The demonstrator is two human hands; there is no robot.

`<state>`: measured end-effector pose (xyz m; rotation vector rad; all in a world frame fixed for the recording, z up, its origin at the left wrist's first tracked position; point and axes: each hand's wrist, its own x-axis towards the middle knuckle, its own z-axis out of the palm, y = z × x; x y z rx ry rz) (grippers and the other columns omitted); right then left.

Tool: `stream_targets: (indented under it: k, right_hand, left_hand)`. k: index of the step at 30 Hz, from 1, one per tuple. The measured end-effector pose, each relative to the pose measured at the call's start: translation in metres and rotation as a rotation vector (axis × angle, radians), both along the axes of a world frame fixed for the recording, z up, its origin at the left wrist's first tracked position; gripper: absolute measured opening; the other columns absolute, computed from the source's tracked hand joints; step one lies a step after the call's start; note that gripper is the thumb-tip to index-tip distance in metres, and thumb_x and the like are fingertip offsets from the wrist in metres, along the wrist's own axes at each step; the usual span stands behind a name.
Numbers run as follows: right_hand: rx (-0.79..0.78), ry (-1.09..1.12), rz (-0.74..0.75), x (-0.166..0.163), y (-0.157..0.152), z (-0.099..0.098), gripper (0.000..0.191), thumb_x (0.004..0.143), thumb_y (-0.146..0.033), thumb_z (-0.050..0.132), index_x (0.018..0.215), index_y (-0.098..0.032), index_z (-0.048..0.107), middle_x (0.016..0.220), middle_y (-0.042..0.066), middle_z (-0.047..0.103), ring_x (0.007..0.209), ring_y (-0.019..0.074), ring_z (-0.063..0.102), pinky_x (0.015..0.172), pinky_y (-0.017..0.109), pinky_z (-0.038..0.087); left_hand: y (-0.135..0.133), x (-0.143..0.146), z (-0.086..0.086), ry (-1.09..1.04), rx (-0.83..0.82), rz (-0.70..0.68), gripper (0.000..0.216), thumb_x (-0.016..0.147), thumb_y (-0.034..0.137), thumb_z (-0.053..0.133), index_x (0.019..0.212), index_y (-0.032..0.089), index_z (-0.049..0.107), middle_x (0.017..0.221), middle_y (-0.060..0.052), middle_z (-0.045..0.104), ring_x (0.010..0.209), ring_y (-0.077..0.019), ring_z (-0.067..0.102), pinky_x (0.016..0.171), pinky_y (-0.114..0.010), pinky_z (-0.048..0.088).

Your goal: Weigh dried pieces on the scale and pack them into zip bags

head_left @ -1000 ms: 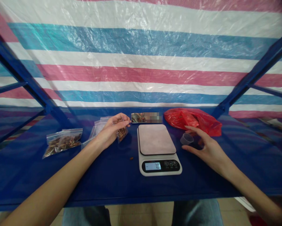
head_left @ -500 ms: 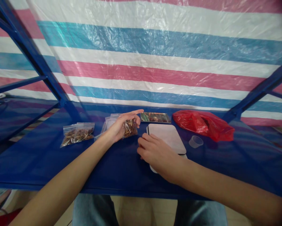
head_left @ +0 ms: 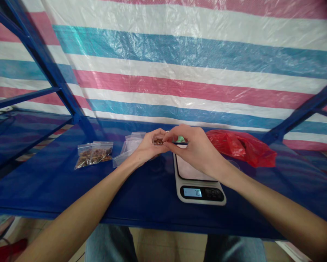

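Observation:
A small clear zip bag with brown dried pieces in it is in my left hand, whose fingers curl around it. My right hand has come to the same bag, with thumb and forefinger pinched at its right edge; exactly what the fingertips grip is partly hidden. Below the right hand lies a white kitchen scale with a lit display. Flat empty zip bags lie behind my left wrist.
Filled zip bags lie on the blue table at the left. A red plastic bag is at the right, near a clear plastic cup partly behind my right forearm. Blue frame posts and a striped sheet stand behind.
My right hand has moved up and away from the scale's left side to the bag in my left hand, uncovering the display. The dark flat case behind is now mostly hidden.

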<state>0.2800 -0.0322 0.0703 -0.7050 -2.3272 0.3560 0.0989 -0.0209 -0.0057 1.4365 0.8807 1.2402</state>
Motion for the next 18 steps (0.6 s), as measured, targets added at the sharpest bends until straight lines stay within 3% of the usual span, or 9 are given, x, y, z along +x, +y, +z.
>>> stream_targets:
  k: [4,8,11,14,18]
  right_hand:
    - [-0.009,-0.104,0.041,-0.002,0.017,-0.005,0.012,0.098,-0.015,0.066,0.094,-0.019,0.077,0.086,0.003,0.072,0.086,0.0194,0.062,0.079,0.032,0.045]
    - [0.027,-0.111,0.145,0.018,0.021,-0.015,0.015,0.103,-0.022,0.063,0.105,-0.023,0.078,0.112,0.008,0.065,0.112,0.0236,0.057,0.098,0.039,0.046]
    - [0.002,-0.063,0.183,0.033,0.019,-0.015,0.012,0.101,-0.019,0.064,0.099,-0.024,0.075,0.123,0.009,0.059,0.124,0.0251,0.053,0.108,0.044,0.043]
    - [-0.056,0.007,0.192,0.041,0.021,-0.010,0.012,0.102,-0.018,0.062,0.093,-0.021,0.068,0.124,0.009,0.059,0.126,0.0247,0.053,0.109,0.044,0.043]
    - [-0.032,0.131,0.111,0.046,0.027,-0.006,0.010,0.105,-0.017,0.055,0.097,-0.020,0.060,0.113,0.007,0.062,0.111,0.0218,0.056,0.099,0.039,0.045]
  left_hand:
    - [-0.002,0.004,0.002,0.052,0.042,0.031,0.038,0.065,0.030,0.089,0.085,0.018,0.060,0.076,0.004,0.062,0.065,-0.0092,0.055,0.062,-0.022,0.040]
    - [-0.006,0.007,0.005,0.050,-0.014,-0.051,0.044,0.069,0.027,0.088,0.099,0.021,0.056,0.075,0.006,0.063,0.062,-0.0085,0.056,0.061,-0.021,0.042]
    - [-0.012,0.013,0.014,0.047,-0.076,-0.132,0.055,0.071,0.024,0.090,0.111,0.024,0.052,0.075,0.007,0.065,0.063,-0.0108,0.062,0.064,-0.023,0.048]
    - [-0.015,0.021,0.023,0.016,-0.096,-0.139,0.062,0.071,0.021,0.091,0.119,0.026,0.052,0.083,0.005,0.069,0.074,-0.0141,0.069,0.071,-0.025,0.054]
    - [-0.012,0.035,0.027,-0.035,-0.066,-0.149,0.066,0.076,0.019,0.089,0.131,0.025,0.054,0.105,-0.002,0.074,0.091,-0.0180,0.075,0.080,-0.028,0.059]
